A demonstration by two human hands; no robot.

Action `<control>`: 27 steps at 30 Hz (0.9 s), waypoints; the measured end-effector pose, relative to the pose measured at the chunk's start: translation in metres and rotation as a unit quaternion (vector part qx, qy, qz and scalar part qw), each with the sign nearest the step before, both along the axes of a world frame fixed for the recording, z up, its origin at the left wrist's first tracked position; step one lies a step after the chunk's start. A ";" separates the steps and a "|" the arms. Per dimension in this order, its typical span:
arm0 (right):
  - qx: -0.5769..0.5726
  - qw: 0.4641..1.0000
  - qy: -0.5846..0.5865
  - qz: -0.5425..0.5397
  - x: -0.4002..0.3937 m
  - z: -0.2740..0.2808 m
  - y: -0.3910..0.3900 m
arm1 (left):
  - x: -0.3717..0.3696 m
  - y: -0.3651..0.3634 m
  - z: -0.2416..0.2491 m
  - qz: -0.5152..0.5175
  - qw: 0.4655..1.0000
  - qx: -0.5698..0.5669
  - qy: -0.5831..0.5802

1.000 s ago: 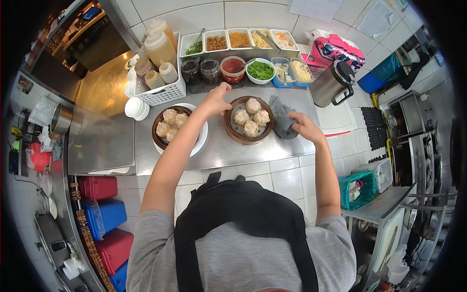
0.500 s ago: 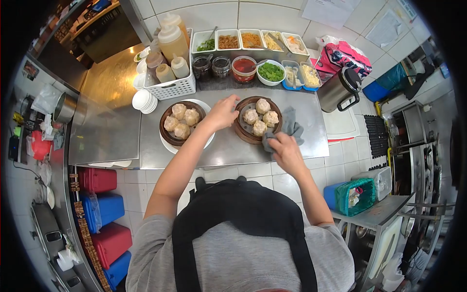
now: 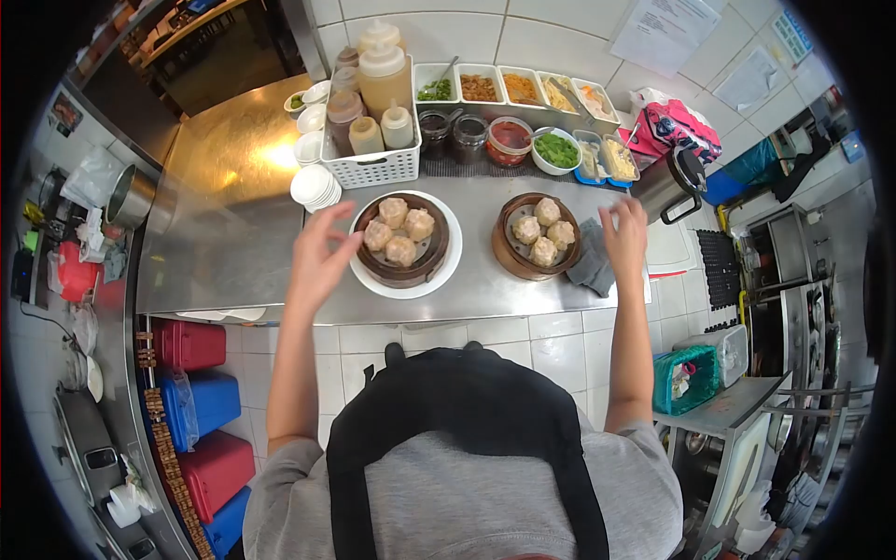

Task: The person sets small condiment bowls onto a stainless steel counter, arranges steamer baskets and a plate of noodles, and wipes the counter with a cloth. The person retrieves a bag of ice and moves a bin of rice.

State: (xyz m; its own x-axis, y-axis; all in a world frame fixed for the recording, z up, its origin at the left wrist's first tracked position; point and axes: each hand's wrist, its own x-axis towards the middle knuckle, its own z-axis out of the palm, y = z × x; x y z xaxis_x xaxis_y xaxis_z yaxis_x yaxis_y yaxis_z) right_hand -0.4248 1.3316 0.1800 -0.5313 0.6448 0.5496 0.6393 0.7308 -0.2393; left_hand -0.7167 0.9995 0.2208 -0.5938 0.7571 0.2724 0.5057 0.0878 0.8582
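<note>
My left hand (image 3: 320, 254) is at the left edge of a white plate (image 3: 455, 245), fingers apart and holding nothing. On that plate sits a round bamboo steamer (image 3: 403, 279) with several pleated dumplings (image 3: 399, 250) inside. Another bamboo steamer (image 3: 521, 265) stands directly on the steel counter to the right, also with several dumplings (image 3: 544, 250). A crumpled grey cloth (image 3: 590, 263) lies against its right side. Just beyond the cloth hovers my right hand (image 3: 626, 229), open, with nothing visible in its fingers.
Behind the steamers, a white basket (image 3: 375, 169) holds squeeze bottles, next to trays of toppings and a bowl of chopped greens (image 3: 556, 152). Small stacked dishes (image 3: 315, 188) stand left of the plate. A steel jug (image 3: 668, 187) is at the right end of the counter (image 3: 448, 303).
My left hand has moved from between the steamers to the plate's left side. My right hand has let go of the grey cloth and moved right and up. The view has shifted.
</note>
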 end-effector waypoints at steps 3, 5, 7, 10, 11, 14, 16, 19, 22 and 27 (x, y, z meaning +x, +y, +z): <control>-0.043 0.983 -0.048 0.172 -0.067 0.021 -0.004 | -0.016 -0.045 -0.009 0.073 0.997 -0.027 -0.006; -0.105 0.946 -0.114 0.286 -0.103 0.024 -0.003 | -0.022 -0.069 -0.020 0.102 0.992 -0.045 -0.054; -0.118 0.853 -0.408 0.302 -0.132 0.014 0.001 | -0.024 -0.086 -0.028 0.115 0.990 -0.042 -0.067; -0.133 0.809 -0.468 0.331 -0.152 0.012 0.009 | -0.027 -0.113 -0.039 0.134 0.986 -0.037 -0.091; -0.130 0.788 -0.494 0.344 -0.154 0.017 0.007 | -0.028 -0.121 -0.042 0.138 0.985 -0.036 -0.102; -0.083 0.802 -0.454 0.379 -0.148 0.018 0.019 | -0.034 -0.147 -0.053 0.159 0.981 -0.044 -0.100; -0.110 0.812 -0.430 0.379 -0.148 0.037 0.019 | -0.037 -0.158 -0.054 0.170 0.976 -0.041 -0.128; -0.165 0.822 -0.399 0.372 -0.166 0.090 -0.008 | -0.048 -0.162 -0.059 0.159 0.976 -0.041 -0.144; -0.245 0.807 -0.380 0.381 -0.190 0.110 -0.033 | -0.052 -0.145 -0.061 0.110 0.981 -0.032 -0.154; -0.383 0.769 -0.353 0.370 -0.240 0.079 -0.066 | -0.050 -0.100 -0.082 -0.006 0.987 -0.007 -0.162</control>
State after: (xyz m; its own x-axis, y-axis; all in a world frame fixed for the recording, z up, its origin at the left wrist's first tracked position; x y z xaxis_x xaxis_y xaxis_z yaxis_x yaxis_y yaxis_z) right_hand -0.6649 1.2656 0.2585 -0.8999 0.0134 -0.4360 0.2852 0.7744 -0.5648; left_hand -0.7668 0.8991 0.1383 -0.6395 0.7665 0.0582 0.2051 0.0972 0.9739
